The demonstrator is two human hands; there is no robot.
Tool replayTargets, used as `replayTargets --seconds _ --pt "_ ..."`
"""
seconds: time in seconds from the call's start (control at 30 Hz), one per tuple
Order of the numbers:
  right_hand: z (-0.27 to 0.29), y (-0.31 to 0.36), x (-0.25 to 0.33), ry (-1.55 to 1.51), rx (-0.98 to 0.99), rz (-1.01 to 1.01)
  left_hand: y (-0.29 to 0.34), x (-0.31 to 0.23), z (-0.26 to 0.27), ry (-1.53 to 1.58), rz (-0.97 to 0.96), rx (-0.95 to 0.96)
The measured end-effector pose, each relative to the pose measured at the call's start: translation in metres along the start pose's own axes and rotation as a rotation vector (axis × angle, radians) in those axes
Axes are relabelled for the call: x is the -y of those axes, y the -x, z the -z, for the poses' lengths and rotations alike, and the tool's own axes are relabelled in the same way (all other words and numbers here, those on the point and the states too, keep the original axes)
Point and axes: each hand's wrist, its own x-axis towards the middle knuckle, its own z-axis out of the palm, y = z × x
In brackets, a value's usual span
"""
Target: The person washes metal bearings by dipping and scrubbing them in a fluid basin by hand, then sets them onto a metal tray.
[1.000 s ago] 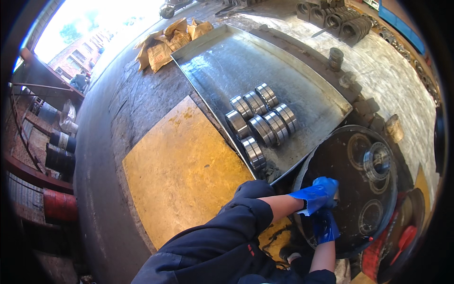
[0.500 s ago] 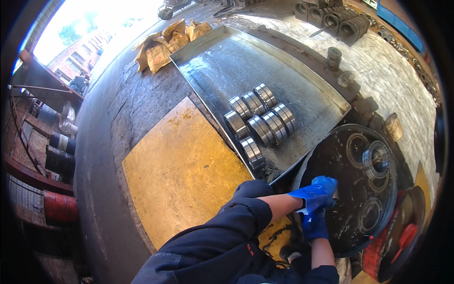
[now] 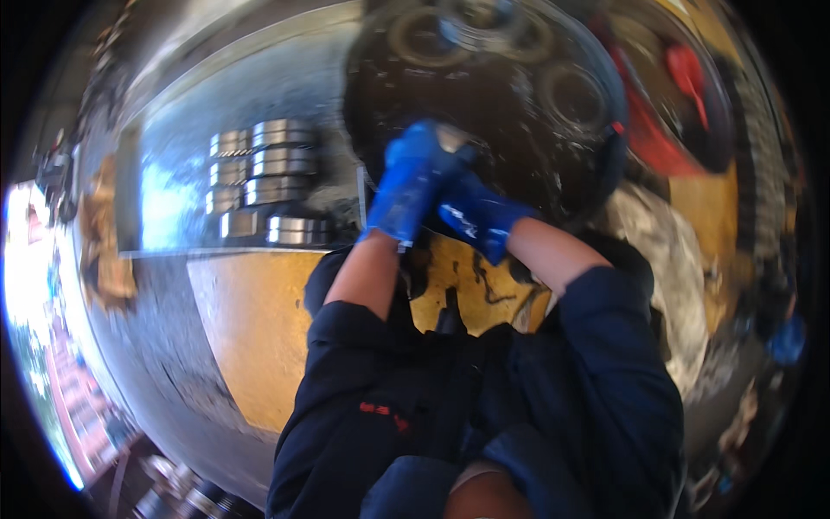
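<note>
Both my hands wear blue rubber gloves and meet over the near left part of a dark round drum top (image 3: 484, 104) that looks wet. My left hand (image 3: 411, 169) is closed, fingers pressed together around a small pale thing (image 3: 451, 137). My right hand (image 3: 480, 208) presses in beside it, also closed. Blur and the gloves hide what the pale thing is. At the far side of the drum top sits a shiny metal bearing (image 3: 480, 22), smeared by motion. Several steel bearings (image 3: 283, 162) lie on their sides in rows in a metal tray (image 3: 173, 186) to the left.
A yellow board (image 3: 255, 320) lies on the ground before the tray. On the right stands a red tub (image 3: 650, 138) with a red tool (image 3: 686, 69) in it. A pale sack or cloth (image 3: 670, 277) is near my right elbow. Brown paper sacks (image 3: 108, 242) sit far left.
The view has swung round and down, so the drum now lies ahead and the tray to the left. My hands remain together over the drum top.
</note>
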Motion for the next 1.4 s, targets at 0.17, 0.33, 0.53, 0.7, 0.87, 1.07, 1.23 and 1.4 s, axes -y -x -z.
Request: replayTargets --seconds 0.17,0.33,0.53,0.7,0.87,1.07,1.23,1.4 --pt "0.011 0.015 0.005 -0.044 -0.021 -0.001 -0.004 -0.007 -0.018 -0.038 -0.028 -0.163" --pt "0.024 0.031 0.019 -0.037 0.053 -0.138 0.002 -0.014 -0.017 0.054 0.053 -0.089" --pt "0.02 0.014 0.018 -0.112 0.055 -0.193 0.007 -0.011 -0.012 0.058 0.05 -0.111" --pt "0.011 -0.003 -0.011 -0.139 -0.146 -0.009 0.004 -0.015 -0.012 0.072 0.075 -0.08" --pt "0.025 -0.01 -0.038 -0.232 -0.204 0.206 -0.008 -0.011 -0.019 -0.007 0.033 -0.09" --pt "0.031 0.018 0.003 -0.045 0.012 -0.129 -0.002 -0.002 -0.018 0.027 0.06 -0.148" --pt "0.022 0.008 -0.002 0.28 -0.011 -0.014 0.006 -0.007 -0.009 0.054 0.099 -0.108" --pt "0.03 -0.032 -0.049 -0.264 -0.048 -0.041 0.001 -0.017 -0.013 0.052 0.073 -0.091"
